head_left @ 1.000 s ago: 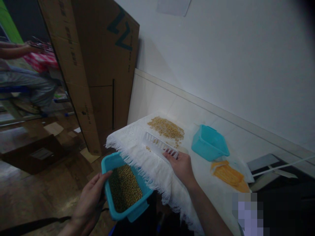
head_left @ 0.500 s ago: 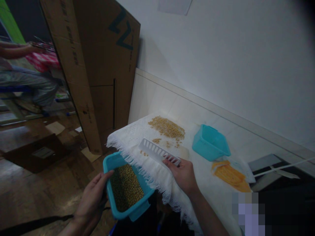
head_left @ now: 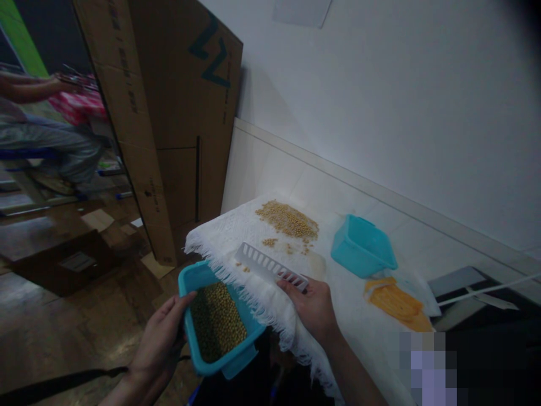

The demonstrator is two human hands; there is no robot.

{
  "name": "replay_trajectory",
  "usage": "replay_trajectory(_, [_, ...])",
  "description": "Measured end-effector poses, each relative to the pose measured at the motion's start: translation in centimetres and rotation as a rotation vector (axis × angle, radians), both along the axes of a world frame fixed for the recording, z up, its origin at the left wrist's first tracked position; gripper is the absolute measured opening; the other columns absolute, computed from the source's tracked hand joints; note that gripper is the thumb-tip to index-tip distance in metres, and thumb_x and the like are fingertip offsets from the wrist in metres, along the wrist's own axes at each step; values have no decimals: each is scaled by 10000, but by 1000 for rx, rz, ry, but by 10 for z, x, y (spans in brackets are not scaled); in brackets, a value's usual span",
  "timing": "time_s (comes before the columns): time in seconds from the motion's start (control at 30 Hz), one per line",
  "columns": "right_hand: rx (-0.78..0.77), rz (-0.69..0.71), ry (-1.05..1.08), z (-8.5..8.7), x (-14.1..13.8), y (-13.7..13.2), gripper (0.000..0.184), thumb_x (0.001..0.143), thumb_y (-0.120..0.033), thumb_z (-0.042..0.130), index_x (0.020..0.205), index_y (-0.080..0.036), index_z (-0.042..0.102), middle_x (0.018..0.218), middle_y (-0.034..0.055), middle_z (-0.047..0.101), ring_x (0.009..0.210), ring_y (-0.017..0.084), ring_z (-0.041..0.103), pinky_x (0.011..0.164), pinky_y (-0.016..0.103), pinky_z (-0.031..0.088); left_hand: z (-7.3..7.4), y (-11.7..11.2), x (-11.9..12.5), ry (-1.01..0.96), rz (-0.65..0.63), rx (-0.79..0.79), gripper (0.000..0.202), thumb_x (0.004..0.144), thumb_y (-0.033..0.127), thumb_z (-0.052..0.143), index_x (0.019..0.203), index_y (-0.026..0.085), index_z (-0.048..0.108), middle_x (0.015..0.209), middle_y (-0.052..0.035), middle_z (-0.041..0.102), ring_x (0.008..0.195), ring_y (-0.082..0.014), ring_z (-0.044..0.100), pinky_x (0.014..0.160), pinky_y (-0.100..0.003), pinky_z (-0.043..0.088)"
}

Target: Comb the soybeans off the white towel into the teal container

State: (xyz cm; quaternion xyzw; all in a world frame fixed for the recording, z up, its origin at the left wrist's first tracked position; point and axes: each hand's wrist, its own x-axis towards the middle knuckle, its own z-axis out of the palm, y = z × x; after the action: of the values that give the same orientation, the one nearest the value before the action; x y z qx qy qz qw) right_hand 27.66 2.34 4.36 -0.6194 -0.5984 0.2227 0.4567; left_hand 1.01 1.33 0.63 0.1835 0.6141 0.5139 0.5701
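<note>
My left hand (head_left: pixel 163 338) grips the left rim of a teal plastic tub (head_left: pixel 198 277) half full of yellowish beans (head_left: pixel 217 321), held just below the fringed edge of a white cloth (head_left: pixel 270 307). My right hand (head_left: pixel 313 304) holds one end of a white slotted scraper (head_left: pixel 266 265) lying on the cloth. A few loose beans (head_left: pixel 242 266) lie by its far end. A larger pile of beans (head_left: pixel 287 219) sits farther back on the cloth.
A second teal tub (head_left: pixel 362 248) stands tilted at the right, with an orange cloth (head_left: pixel 397 304) in front of it. Tall cardboard sheets (head_left: pixel 169 113) lean against the wall at the left. Another person (head_left: pixel 42 129) sits far left. Wooden floor lies below.
My right hand has drawn the scraper toward the cloth's near edge, dragging a few beans away from the pile. The tub in my left hand has stayed nearly still.
</note>
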Motion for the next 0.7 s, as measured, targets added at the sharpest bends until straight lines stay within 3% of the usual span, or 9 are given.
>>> replay_trajectory(0.7, [-59,90,57,3,-10,-2,255,880,-425,815,939,-200,917,772,33,840,698,257,779,612,296,584,4,1,0,-20,14,-8,436,530,528,898,652,221,614,508,84,443,457,-90,369,429,-224,293])
